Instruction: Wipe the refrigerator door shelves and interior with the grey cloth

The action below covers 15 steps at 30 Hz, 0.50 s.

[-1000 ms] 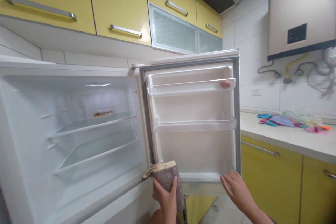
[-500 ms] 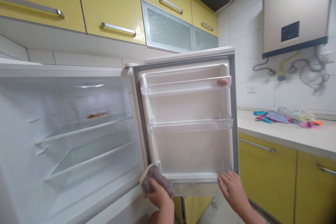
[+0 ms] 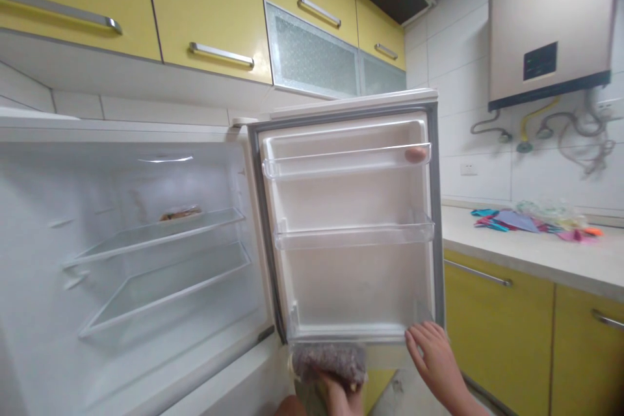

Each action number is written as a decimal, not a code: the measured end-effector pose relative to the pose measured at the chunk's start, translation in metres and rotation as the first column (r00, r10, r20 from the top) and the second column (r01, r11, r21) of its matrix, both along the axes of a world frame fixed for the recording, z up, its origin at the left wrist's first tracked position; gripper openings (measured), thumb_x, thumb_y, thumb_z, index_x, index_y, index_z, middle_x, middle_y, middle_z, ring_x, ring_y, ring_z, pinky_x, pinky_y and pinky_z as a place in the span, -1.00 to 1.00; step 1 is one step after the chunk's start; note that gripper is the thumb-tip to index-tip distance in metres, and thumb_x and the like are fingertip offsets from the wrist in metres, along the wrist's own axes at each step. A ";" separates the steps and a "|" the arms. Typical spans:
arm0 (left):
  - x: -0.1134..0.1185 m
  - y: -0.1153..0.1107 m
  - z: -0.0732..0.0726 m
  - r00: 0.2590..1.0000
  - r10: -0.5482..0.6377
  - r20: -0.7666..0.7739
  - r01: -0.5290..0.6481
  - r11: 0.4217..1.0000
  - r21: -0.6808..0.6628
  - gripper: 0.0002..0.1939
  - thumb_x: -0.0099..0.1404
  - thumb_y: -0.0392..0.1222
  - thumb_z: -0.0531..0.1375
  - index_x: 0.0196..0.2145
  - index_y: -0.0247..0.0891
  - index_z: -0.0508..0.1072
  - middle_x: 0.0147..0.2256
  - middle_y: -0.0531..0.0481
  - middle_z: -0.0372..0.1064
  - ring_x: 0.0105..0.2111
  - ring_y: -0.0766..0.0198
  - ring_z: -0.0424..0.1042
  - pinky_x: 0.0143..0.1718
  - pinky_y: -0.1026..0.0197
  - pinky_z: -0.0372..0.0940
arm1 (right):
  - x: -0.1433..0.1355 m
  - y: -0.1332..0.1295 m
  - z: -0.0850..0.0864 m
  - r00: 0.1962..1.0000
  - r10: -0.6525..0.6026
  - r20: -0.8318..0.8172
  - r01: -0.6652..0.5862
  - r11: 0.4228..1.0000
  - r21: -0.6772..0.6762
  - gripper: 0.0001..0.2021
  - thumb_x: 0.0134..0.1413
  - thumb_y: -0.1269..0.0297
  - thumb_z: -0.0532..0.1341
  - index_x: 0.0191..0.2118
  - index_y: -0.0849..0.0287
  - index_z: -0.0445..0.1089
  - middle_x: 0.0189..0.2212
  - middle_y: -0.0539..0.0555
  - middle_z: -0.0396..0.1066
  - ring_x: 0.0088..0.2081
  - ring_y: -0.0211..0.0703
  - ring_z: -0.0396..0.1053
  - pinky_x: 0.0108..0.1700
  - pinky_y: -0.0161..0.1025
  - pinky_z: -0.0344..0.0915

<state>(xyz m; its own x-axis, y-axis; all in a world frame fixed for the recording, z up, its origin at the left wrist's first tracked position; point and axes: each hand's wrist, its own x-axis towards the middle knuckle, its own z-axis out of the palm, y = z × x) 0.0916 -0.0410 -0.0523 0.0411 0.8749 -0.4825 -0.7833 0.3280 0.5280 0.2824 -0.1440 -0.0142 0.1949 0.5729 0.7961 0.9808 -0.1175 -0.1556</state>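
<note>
Cloth point(image 3: 327, 363) is pressing flat under the fridge door's point(image 3: 351, 273) bottom edge, left hand point(image 3: 341, 396) gripping it w/ fingers clamped from below. Right hand point(image 3: 431, 354) is bracing the door's lower corner, fingers spread, steadying it.

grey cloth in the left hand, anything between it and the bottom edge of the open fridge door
Nothing visible: the left hand presses the grey speckled cloth against the white fridge door at its bottom edge.

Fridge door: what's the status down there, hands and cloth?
Left hand grips grey cloth, pressed under the bottom edge of the open fridge door. Right hand braces the door's lower corner. Nothing blocking the cloth.
</note>
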 end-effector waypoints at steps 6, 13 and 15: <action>0.035 -0.025 -0.010 0.948 -0.247 0.202 0.266 0.961 -0.072 -0.84 0.26 0.01 0.19 -0.25 -0.05 0.37 -0.38 0.02 0.44 -0.43 0.14 0.47 -0.46 0.08 0.43 | 0.000 -0.002 0.004 1.000 0.003 0.026 -0.002 1.000 -0.022 -0.80 0.29 0.28 0.13 -0.40 0.09 0.33 -0.48 -0.04 0.41 -0.35 -0.17 0.32 -0.10 -0.14 0.17; 0.025 -0.014 -0.017 0.935 -0.300 0.191 0.305 0.952 0.000 -0.54 0.06 0.17 0.35 -0.16 -0.09 0.40 -0.28 -0.05 0.50 -0.32 0.06 0.53 -0.34 -0.01 0.48 | -0.005 -0.006 0.006 1.000 0.000 0.028 -0.001 1.000 0.005 -0.79 0.28 0.27 0.14 -0.42 0.08 0.33 -0.50 -0.05 0.39 -0.36 -0.18 0.30 -0.09 -0.15 0.16; 0.022 -0.013 -0.013 0.936 -0.311 0.167 0.313 0.950 0.013 -0.46 0.02 0.20 0.37 -0.11 -0.09 0.41 -0.26 -0.08 0.52 -0.29 0.04 0.55 -0.35 0.00 0.49 | -0.006 -0.007 0.007 1.000 0.003 0.025 -0.003 1.000 -0.003 -0.80 0.28 0.26 0.14 -0.42 0.08 0.33 -0.49 -0.05 0.40 -0.35 -0.17 0.31 -0.08 -0.14 0.16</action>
<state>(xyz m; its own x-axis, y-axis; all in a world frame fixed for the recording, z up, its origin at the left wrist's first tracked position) 0.1132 -0.0537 -0.0655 0.3909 0.7987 -0.4574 -0.7162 0.5761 0.3940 0.2765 -0.1512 -0.0073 0.1735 0.5761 0.7988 0.9847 -0.1149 -0.1310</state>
